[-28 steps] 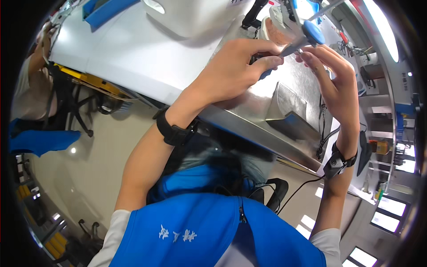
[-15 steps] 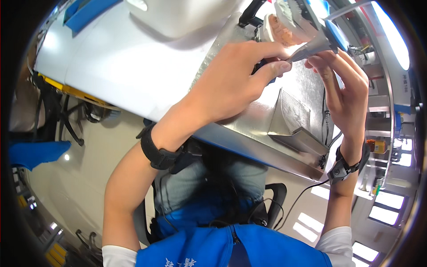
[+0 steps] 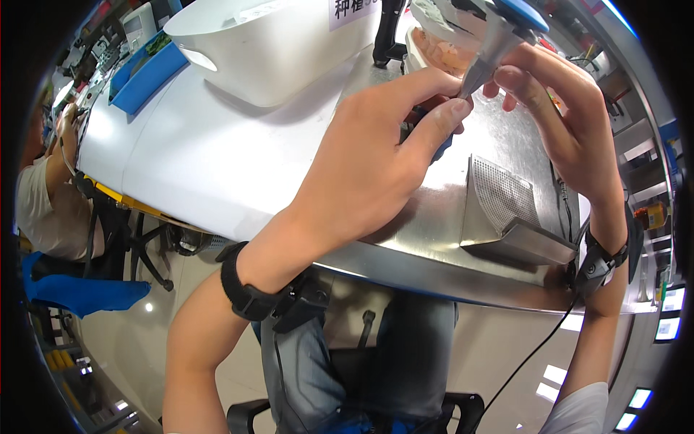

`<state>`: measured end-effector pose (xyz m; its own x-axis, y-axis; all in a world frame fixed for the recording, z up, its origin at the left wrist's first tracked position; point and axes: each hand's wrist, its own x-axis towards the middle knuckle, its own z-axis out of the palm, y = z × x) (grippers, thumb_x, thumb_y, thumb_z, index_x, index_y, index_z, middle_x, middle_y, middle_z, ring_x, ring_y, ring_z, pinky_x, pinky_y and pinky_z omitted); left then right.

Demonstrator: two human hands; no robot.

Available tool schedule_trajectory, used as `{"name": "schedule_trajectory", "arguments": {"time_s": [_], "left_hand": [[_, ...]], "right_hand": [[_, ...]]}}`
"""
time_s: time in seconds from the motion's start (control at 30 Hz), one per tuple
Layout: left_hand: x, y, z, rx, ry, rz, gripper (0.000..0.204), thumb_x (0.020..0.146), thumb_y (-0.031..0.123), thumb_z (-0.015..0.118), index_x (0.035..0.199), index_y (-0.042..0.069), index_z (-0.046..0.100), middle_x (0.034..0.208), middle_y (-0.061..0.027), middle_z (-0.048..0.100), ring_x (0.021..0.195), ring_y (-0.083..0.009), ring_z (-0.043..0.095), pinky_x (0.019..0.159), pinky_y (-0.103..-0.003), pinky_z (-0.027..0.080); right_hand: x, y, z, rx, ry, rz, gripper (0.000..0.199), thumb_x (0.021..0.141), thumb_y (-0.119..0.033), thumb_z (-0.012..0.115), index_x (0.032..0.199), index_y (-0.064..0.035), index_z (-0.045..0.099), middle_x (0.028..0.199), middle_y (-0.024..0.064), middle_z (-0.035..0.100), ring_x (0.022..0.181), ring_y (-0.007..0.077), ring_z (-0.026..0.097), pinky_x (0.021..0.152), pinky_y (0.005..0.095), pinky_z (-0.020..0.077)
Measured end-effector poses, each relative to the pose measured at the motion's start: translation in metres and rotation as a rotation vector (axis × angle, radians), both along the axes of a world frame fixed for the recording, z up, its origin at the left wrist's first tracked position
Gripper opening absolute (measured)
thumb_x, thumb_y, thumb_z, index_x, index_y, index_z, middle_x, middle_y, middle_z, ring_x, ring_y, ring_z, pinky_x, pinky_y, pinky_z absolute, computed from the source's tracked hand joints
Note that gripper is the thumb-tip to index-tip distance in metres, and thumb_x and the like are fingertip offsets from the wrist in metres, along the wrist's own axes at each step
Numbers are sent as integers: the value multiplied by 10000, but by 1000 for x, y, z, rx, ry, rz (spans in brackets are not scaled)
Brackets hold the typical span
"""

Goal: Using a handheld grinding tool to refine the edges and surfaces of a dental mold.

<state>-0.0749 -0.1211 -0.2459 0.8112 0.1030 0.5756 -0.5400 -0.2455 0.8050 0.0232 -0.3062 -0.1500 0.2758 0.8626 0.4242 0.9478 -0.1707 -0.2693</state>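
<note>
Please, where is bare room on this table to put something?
Free: the glossy white tabletop between the white plastic tub and bare left hand. Crowded: around the pinkish-white dental model, where the grey pointed tool and bare right hand also are.

Open to passage across the white tabletop [image 3: 238, 155] left of the left fingers [image 3: 437, 123], as far back as the white bin [image 3: 271, 65] and the blue tray [image 3: 150, 85]. Tight between left and right fingers [image 3: 538, 101], with the grey pointed piece [image 3: 489, 54] slanting down there. Blocked beyond them by the dental model [image 3: 437, 54] and the black stand [image 3: 390, 36]. Passable over the steel plate [image 3: 437, 210], up to the perforated metal piece [image 3: 506, 199].
</note>
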Motion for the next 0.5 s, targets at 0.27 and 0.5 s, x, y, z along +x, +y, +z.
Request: {"name": "schedule_trajectory", "arguments": {"time_s": [0.27, 0.5], "left_hand": [[-1, 0, -2, 84, -54, 77, 234, 1003, 183, 604, 1117, -13, 662, 857, -157, 719, 791, -289, 697, 744, -358, 514], [-4, 4, -1, 107, -9, 19, 231, 1034, 150, 607, 1132, -52, 661, 964, -99, 734, 945, -151, 702, 876, -279, 517]], "right_hand": [[-9, -2, -10, 62, -102, -76, 226, 1058, -158, 567, 1089, 51, 648, 904, 95, 669, 825, 172, 634, 715, 313, 502], [-7, -6, -12, 69, -101, -91, 218, 1046, -98, 574, 1143, 62, 685, 888, 92, 676, 779, 161, 645, 710, 312, 516]]}}
